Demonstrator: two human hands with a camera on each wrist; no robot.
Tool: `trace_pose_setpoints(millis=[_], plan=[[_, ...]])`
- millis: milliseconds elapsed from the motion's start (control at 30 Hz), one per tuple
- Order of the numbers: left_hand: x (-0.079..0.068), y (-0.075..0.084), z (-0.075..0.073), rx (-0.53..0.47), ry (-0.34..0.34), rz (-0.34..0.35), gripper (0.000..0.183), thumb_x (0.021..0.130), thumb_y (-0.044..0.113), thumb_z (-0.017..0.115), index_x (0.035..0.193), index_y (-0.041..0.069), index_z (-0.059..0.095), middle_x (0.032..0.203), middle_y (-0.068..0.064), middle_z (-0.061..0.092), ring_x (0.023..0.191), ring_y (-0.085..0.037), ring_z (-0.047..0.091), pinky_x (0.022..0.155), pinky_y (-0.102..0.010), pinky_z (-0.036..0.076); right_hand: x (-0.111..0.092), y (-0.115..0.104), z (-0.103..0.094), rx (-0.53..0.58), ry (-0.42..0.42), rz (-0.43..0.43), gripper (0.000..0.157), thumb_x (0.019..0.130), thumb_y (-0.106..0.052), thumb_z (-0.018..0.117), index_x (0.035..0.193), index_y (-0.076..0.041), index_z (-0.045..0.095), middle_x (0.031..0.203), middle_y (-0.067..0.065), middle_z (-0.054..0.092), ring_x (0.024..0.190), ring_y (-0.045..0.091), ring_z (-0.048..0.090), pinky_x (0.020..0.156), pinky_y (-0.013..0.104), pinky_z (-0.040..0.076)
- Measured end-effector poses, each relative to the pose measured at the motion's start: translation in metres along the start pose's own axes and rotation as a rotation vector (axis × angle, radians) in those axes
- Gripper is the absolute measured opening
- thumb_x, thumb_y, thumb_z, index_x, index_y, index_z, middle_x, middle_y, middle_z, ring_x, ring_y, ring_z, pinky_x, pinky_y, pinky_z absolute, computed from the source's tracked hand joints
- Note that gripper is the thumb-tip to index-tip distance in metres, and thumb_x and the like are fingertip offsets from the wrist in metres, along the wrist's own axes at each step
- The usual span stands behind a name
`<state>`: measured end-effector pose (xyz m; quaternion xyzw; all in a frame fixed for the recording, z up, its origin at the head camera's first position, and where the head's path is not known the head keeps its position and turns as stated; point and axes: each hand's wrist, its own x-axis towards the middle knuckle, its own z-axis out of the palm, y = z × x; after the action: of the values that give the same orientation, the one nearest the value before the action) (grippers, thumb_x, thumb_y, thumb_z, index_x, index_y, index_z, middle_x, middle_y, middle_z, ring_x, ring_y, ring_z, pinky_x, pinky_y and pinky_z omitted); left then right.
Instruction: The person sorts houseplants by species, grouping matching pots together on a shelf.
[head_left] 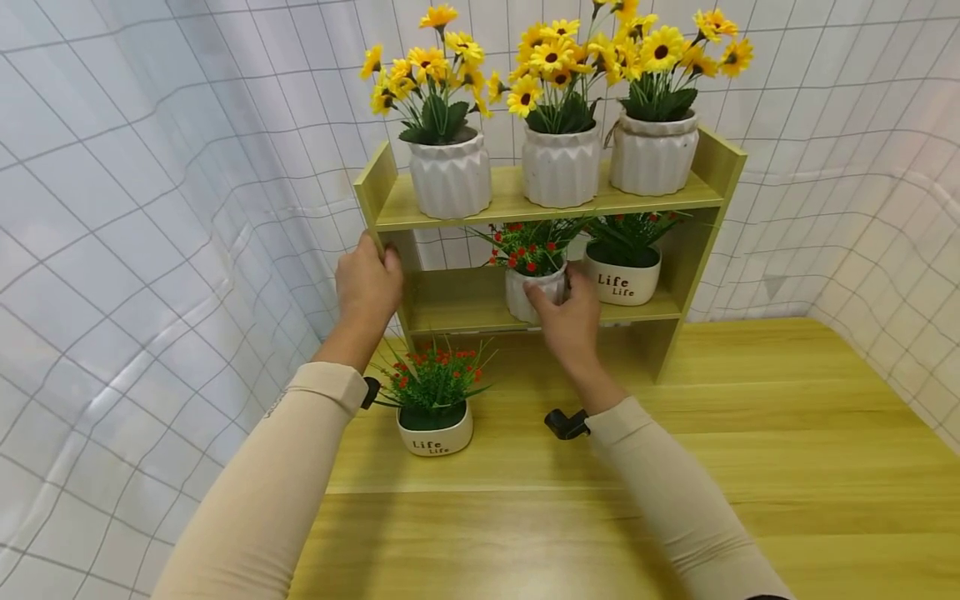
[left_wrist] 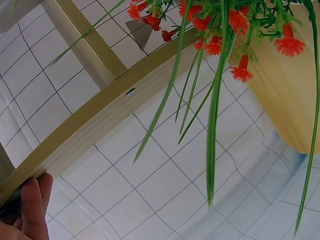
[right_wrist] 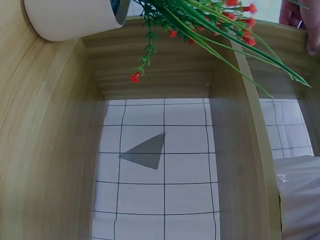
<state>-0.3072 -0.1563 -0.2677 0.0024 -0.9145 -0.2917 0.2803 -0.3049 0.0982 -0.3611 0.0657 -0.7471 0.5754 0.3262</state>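
Note:
My left hand (head_left: 367, 279) grips the left side panel of a small wooden shelf (head_left: 438, 300); in the left wrist view its fingers (left_wrist: 34, 207) lie against the panel's edge. On the middle board, my right hand (head_left: 572, 321) holds a white fluted pot (head_left: 522, 293) with red flowers, thumb at its front. In the right wrist view, that fluted pot (right_wrist: 300, 192) shows at the lower right. Just right of it on the same board stands a cream "Life" pot (head_left: 622, 279). A similar "Life" pot (head_left: 437, 437) with red flowers stands on the table below the left forearm.
Three white fluted pots of yellow flowers, at left (head_left: 450, 179), centre (head_left: 561, 171) and right (head_left: 654, 158), line the top board. The shelf stands on a wooden table (head_left: 810, 433) before a grid-patterned curtain (head_left: 187, 208). Black wrist mounts hang below both sleeves.

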Motion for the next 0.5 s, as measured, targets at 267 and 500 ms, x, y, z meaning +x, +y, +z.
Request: trace_pose_setpoints(millis=[267, 500], plan=[[0.0007, 0.0008, 0.0007, -0.005, -0.004, -0.003, 0.027, 0.103, 0.025, 0.046, 0.102, 0.0, 0.054, 0.094, -0.029, 0.065, 0.094, -0.048, 0.063, 0.074, -0.055, 0.049, 0.0005, -0.0003, 0.005, -0.008, 0.038, 0.026, 0.043, 0.088, -0.03, 0.077, 0.123, -0.007, 0.065, 0.111, 0.008, 0.065, 0.099, 0.021, 0.062, 0.08, 0.041, 0.053], [0.0003, 0.0001, 0.0009, -0.005, 0.009, 0.002, 0.028, 0.103, 0.025, 0.046, 0.103, -0.002, 0.055, 0.094, -0.029, 0.065, 0.094, -0.048, 0.064, 0.075, -0.055, 0.049, 0.0038, -0.004, 0.0095, 0.013, 0.055, 0.05, 0.046, 0.087, -0.026, 0.078, 0.124, -0.003, 0.063, 0.115, 0.012, 0.064, 0.103, 0.024, 0.062, 0.085, 0.042, 0.052]])
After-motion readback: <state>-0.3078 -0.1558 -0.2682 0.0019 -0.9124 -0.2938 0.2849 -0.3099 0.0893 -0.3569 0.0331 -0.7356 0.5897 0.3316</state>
